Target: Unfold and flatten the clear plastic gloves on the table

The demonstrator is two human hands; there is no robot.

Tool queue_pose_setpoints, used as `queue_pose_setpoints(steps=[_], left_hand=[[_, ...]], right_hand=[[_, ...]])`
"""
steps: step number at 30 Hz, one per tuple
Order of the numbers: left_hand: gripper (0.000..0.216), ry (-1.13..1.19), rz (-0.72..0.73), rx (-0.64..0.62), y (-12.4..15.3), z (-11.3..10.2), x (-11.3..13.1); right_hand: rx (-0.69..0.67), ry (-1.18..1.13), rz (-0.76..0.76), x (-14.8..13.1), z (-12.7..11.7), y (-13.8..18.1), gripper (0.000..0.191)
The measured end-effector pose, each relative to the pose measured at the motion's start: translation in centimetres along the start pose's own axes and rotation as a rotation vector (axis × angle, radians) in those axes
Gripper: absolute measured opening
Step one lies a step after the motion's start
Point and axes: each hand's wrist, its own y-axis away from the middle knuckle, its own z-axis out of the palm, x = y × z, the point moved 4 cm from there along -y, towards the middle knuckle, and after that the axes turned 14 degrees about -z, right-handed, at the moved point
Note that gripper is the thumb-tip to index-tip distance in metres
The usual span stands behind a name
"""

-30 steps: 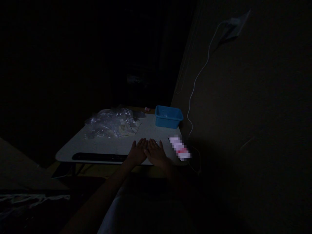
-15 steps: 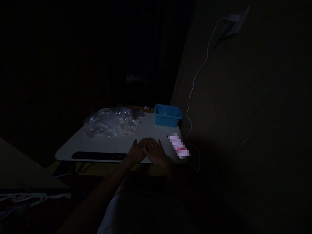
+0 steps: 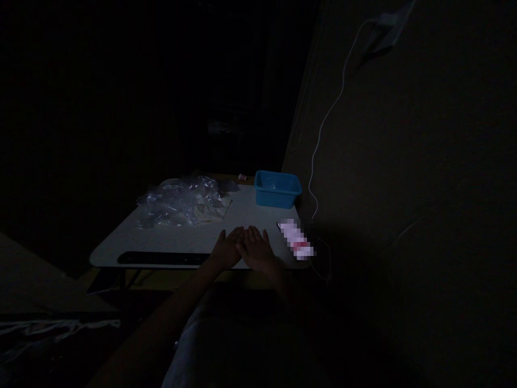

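In dim light, my left hand (image 3: 228,249) and my right hand (image 3: 257,249) rest side by side at the front edge of a white table (image 3: 169,240). Their fingers are stretched out and the inner edges touch or slightly overlap. Neither hand appears to hold anything. To the right of my right hand lies a phone (image 3: 297,240) with a bright, blurred-out screen. Crumpled clear plastic bags (image 3: 173,205) are heaped on the left half of the table, with a whitish cloth-like piece (image 3: 212,207) at their right side.
A blue plastic basin (image 3: 277,198) stands at the table's back right corner. Behind the table is a small pinkish object (image 3: 242,177). A white cable (image 3: 321,129) runs down the right wall from a socket (image 3: 390,27). A long black slot (image 3: 161,258) lines the table's front left.
The view has shifted very slightly. Both hands keep the same flat, side-by-side pose, and the things on the table have not moved.
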Motion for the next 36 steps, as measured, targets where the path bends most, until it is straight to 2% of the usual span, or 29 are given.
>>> queue_pose_setpoints(steps=[15, 25, 27, 29, 32, 36], left_hand=[[0.051, 0.002, -0.016, -0.001, 0.0, -0.1, 0.0], [0.048, 0.028, -0.048, 0.042, 0.0, -0.4, 0.2], [0.048, 0.022, -0.052, 0.035, 0.0, -0.5, 0.2], [0.049, 0.013, -0.055, 0.024, 0.1, -0.6, 0.2], [0.050, -0.009, -0.046, -0.006, 0.1, -0.7, 0.2], [0.052, -0.030, -0.032, -0.041, 0.2, -0.6, 0.1]], right_hand=[[0.007, -0.001, 0.011, 0.3, 0.1, 0.3, 0.063], [0.095, 0.067, 0.202, 3.1, -0.2, 2.2, 0.063], [0.123, 0.086, 0.173, 2.8, -0.5, 2.1, 0.062], [0.128, 0.091, 0.078, 2.0, -0.6, 1.8, 0.059], [0.086, 0.064, -0.034, 0.7, -0.3, 0.9, 0.057], [0.021, 0.030, -0.035, 0.2, 0.1, 0.3, 0.059]])
